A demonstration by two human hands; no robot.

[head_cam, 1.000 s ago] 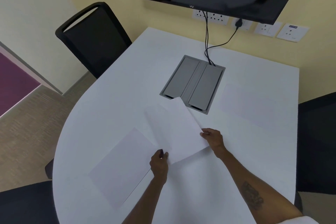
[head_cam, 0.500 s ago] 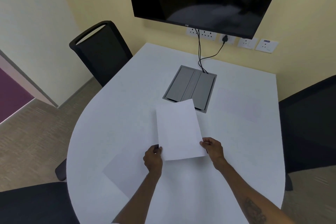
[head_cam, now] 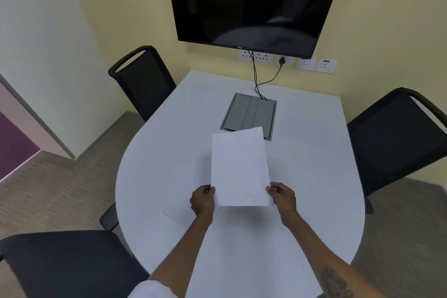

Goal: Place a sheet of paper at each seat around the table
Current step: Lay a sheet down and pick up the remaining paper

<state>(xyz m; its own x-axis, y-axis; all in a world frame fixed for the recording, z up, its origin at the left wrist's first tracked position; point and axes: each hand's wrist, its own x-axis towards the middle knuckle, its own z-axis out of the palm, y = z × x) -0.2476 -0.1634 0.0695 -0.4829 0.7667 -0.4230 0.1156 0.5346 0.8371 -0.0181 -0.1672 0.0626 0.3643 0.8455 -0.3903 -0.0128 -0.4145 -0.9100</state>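
Observation:
A white sheet of paper point(head_cam: 239, 167) is held above the white table point(head_cam: 154, 167), upright in portrait position. My left hand point(head_cam: 202, 201) grips its lower left corner and my right hand point(head_cam: 283, 197) grips its lower right corner. A second sheet point(head_cam: 179, 215) lies flat on the table under my left hand, mostly hidden by hand and arm. A third sheet point(head_cam: 312, 128) lies faintly visible on the table's right side, in front of the right chair point(head_cam: 396, 138).
A black chair point(head_cam: 142, 82) stands at the far left and another chair point(head_cam: 67, 261) at the near left. A grey cable box point(head_cam: 249, 113) is set into the table's middle, with cables running up to wall sockets below a dark screen point(head_cam: 251, 0).
The view has pulled back and up from the table. The held sheet has turned from slanted to straight and risen above the table, both hands staying on its lower corners.

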